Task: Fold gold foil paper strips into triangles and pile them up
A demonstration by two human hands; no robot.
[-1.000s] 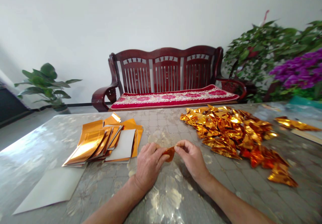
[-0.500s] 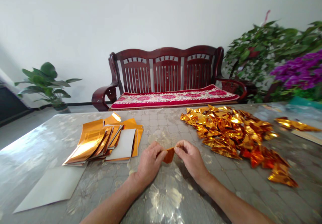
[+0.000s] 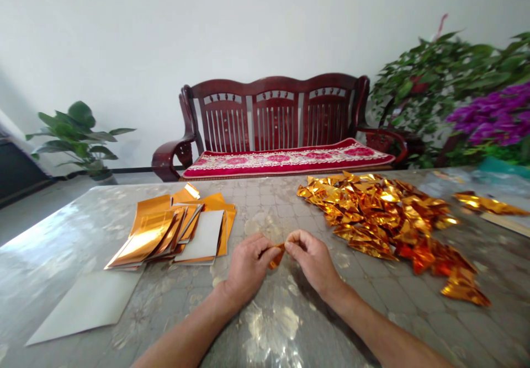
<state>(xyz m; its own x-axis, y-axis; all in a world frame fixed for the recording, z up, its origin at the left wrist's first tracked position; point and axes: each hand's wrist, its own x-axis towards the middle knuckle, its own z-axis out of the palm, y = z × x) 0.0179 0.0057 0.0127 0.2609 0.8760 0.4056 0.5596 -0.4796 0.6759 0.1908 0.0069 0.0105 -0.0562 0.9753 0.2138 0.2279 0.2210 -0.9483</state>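
Note:
Between my two hands, just above the table, is a small piece of folded gold foil paper [image 3: 277, 257]. My left hand [image 3: 250, 261] pinches it from the left, its thumb covering part of it. My right hand [image 3: 309, 252] has thumb and fingertips closed on its upper right corner. Much of the piece is hidden behind the fingers. On the left lies a loose stack of gold foil sheets [image 3: 149, 230], some with their pale backs up. To the right spreads a heap of folded gold foil pieces [image 3: 372, 208], pointed and shiny.
A single pale sheet [image 3: 85, 307] lies at the front left of the patterned table [image 3: 174, 324]. Clear plastic [image 3: 449, 180] and another gold piece [image 3: 491, 204] are at the far right. Behind the table stand a wooden bench [image 3: 275, 114], a potted plant [image 3: 80, 136] and purple flowers [image 3: 492, 115].
My fingertips have come slightly closer together, and less of the foil piece shows between them. The stack and the heap stay as they were.

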